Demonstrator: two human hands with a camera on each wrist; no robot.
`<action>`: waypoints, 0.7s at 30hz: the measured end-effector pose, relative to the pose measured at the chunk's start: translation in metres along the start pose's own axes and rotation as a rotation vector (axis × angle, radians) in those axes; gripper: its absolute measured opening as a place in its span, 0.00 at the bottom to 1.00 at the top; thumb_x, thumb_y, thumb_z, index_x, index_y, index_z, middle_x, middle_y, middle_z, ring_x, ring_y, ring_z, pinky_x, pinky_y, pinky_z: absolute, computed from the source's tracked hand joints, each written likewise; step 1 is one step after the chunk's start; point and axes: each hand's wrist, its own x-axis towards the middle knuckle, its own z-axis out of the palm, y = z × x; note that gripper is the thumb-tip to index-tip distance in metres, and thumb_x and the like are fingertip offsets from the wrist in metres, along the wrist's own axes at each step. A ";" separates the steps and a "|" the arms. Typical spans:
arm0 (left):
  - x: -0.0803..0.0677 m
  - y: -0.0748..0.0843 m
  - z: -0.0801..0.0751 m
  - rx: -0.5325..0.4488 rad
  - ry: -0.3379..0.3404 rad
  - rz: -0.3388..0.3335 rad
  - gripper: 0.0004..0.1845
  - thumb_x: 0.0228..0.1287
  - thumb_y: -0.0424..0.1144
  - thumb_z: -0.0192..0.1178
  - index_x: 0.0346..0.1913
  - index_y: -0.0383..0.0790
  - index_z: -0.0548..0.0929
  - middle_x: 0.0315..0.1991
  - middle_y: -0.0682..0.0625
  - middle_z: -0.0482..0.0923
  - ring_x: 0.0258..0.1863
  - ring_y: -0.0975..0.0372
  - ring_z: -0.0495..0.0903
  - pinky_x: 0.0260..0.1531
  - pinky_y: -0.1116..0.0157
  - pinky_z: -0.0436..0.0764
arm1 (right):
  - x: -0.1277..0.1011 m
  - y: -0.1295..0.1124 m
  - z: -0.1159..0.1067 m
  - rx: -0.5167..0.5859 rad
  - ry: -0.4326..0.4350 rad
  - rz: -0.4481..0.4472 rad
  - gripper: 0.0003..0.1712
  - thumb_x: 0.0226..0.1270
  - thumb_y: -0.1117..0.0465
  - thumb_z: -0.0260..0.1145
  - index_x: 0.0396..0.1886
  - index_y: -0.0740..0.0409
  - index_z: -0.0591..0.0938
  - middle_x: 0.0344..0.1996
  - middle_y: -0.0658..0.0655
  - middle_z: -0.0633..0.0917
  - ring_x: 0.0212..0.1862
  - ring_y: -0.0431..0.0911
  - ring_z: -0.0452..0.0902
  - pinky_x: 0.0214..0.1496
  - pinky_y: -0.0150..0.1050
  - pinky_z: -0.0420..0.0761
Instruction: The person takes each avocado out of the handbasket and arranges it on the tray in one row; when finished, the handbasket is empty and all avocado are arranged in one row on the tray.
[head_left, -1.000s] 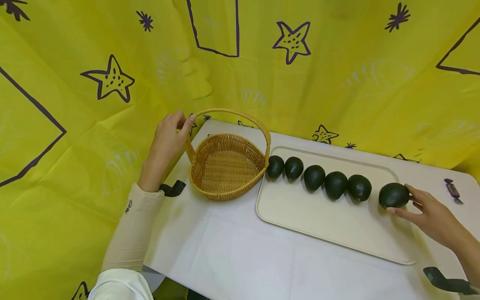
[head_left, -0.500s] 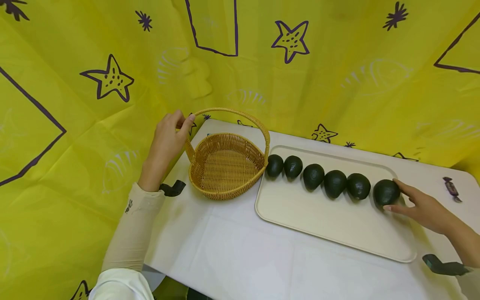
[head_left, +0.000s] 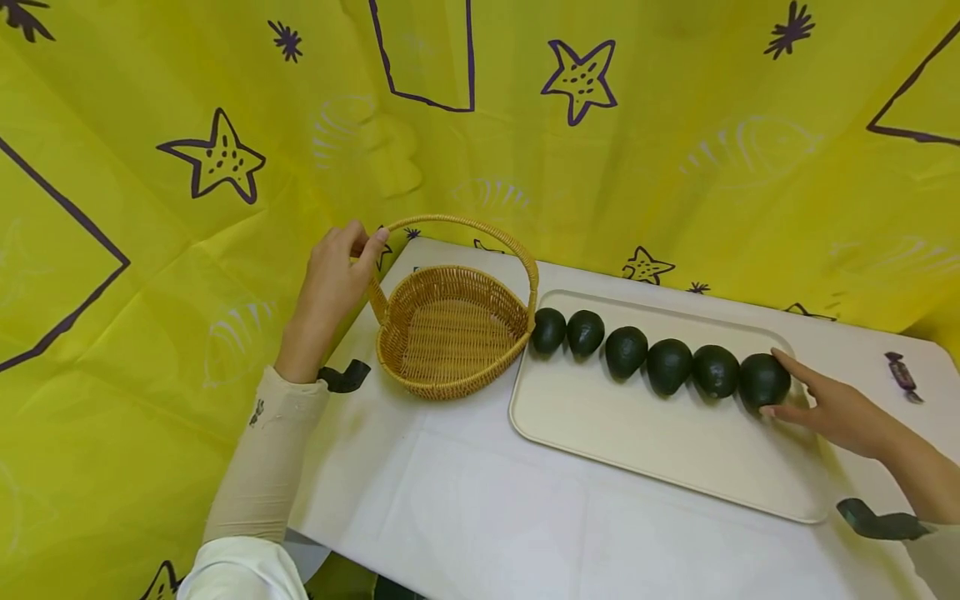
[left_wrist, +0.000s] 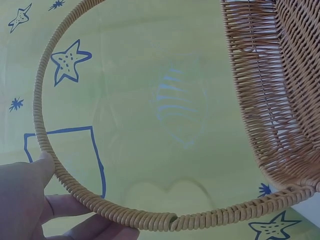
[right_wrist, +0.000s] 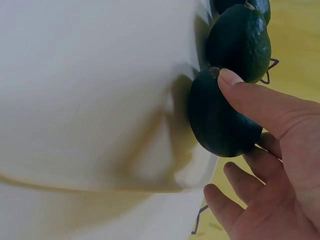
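Observation:
My left hand holds the arched handle of a heart-shaped wicker basket, thumb on one side and fingers on the other. The basket stands at the left of the table with nothing in it. On the beige tray several dark green avocados form a row along its far half. The right hand grips the rightmost avocado between thumb and fingers, close against its neighbour. In the right wrist view the thumb lies by the stem end of this avocado.
A wrapped candy lies on the white table, right of the tray. Behind the table hangs a yellow patterned curtain. The basket's right side meets the tray's left edge near the leftmost avocado.
My right hand has moved left with its avocado, from a gap at the tray's right end up to the row's end. The avocado has turned more upright. The left hand stays on the handle.

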 end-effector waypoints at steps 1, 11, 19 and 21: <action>0.000 0.000 0.000 0.002 0.000 0.000 0.29 0.84 0.62 0.47 0.41 0.36 0.76 0.42 0.37 0.78 0.48 0.45 0.77 0.50 0.48 0.74 | -0.001 -0.001 0.000 0.001 0.002 -0.001 0.61 0.76 0.46 0.70 0.86 0.63 0.38 0.66 0.96 0.59 0.62 0.92 0.61 0.55 0.83 0.69; 0.000 0.001 0.000 -0.006 -0.006 0.001 0.29 0.84 0.62 0.47 0.41 0.37 0.76 0.44 0.37 0.78 0.48 0.46 0.77 0.50 0.48 0.74 | -0.008 -0.003 -0.002 0.014 -0.002 0.043 0.62 0.78 0.44 0.68 0.86 0.61 0.35 0.69 0.95 0.57 0.63 0.91 0.60 0.57 0.83 0.68; -0.001 0.000 -0.003 -0.032 -0.015 -0.020 0.29 0.83 0.63 0.47 0.43 0.37 0.78 0.48 0.37 0.79 0.52 0.45 0.77 0.55 0.45 0.75 | -0.010 0.000 0.002 0.035 0.023 0.048 0.63 0.77 0.43 0.69 0.86 0.61 0.35 0.72 0.92 0.54 0.64 0.91 0.60 0.56 0.83 0.68; -0.002 0.000 -0.003 -0.045 -0.022 -0.033 0.30 0.82 0.64 0.47 0.46 0.37 0.79 0.50 0.37 0.79 0.54 0.45 0.77 0.58 0.44 0.75 | -0.010 0.000 0.002 0.036 0.031 0.053 0.63 0.77 0.42 0.68 0.87 0.60 0.35 0.73 0.91 0.54 0.64 0.91 0.59 0.56 0.83 0.67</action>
